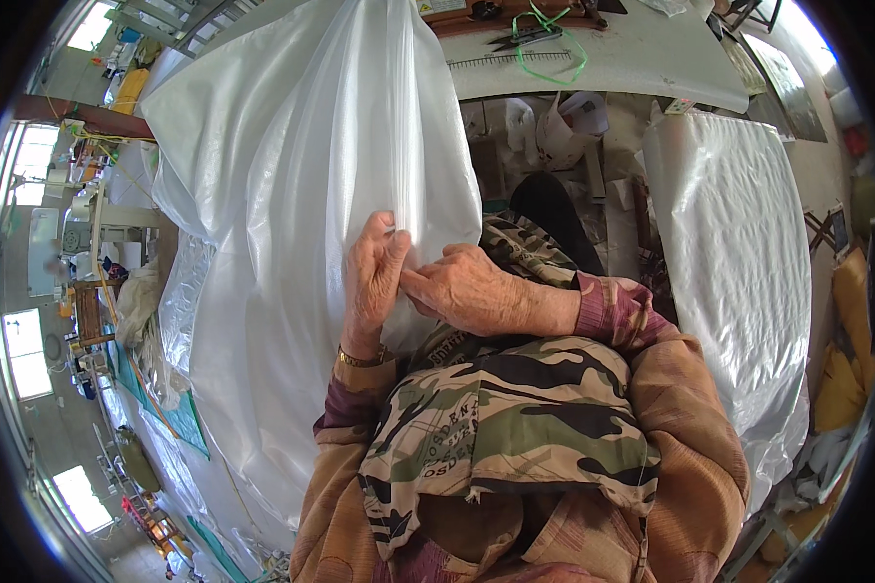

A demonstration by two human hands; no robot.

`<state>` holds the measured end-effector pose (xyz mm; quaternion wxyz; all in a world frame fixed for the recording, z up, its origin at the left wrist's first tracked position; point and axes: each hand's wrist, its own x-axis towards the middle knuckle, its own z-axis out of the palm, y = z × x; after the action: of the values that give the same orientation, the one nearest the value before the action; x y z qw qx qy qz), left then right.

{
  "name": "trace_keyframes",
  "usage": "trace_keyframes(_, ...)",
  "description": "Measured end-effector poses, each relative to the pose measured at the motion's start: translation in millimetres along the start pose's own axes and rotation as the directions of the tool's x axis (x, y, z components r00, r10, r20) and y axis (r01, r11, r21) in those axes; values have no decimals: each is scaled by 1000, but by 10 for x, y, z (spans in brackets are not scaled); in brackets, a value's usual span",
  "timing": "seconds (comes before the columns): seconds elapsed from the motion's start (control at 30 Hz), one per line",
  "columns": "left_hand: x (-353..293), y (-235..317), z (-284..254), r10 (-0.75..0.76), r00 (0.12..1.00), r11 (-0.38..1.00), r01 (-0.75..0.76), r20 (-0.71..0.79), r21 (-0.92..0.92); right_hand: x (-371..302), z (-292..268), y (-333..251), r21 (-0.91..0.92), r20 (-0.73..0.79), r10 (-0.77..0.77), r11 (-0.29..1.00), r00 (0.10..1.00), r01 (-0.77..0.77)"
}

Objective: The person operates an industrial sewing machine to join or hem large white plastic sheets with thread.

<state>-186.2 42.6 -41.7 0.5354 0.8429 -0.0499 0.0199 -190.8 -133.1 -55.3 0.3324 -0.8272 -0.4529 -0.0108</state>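
Observation:
A large sheet of whitish, shiny woven plastic [282,165] hangs from the table over my lap and falls away to the left in long folds. At its right edge the material is gathered into narrow pleats. My left hand [371,272] pinches these pleats between thumb and fingers. Close beside it, my right hand [472,290] is closed, its thumb and forefinger pressed together at the same edge just below the left thumb. The fingertips of the right hand are partly hidden, and the sheet's lower edge runs behind both hands.
Dark snips [525,39] and a green cord [581,60] lie on the grey worktable [651,58] ahead, near a ruler strip. A stack of white plastic sheeting [734,262] stands to my right. Under the table sits a pale bin [557,134]. Camouflage cloth [544,418] covers my lap.

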Motion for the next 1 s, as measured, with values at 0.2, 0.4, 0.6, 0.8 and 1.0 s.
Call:
trace_keyframes(0.2, 107, -101, -119, 14, 972, 999, -23, -233, -37, -17, 20, 477, -21, -496, -40, 999, 867, 34)
trace_keyframes(0.4, 297, -26, -881, 277, 909, 948, -206, -313, 241, -48, 579, 1013, 607, -483, 651, 731, 585, -312)
trace_keyframes(0.6, 304, 312, -1105, 431, 875, 747, -207, -223, 632, -272, 23, 610, 873, -146, 544, 464, 826, -152)
trace_keyframes(0.8, 149, 631, -475, 451, 889, 758, -428, 78, 492, -448, -352, 305, 596, -195, 448, 761, 873, -257)
trace_keyframes(1.0, 126, 578, -26, 348, 928, 905, -370, 133, 211, -102, -577, -40, 254, -232, 111, 966, 966, -50)
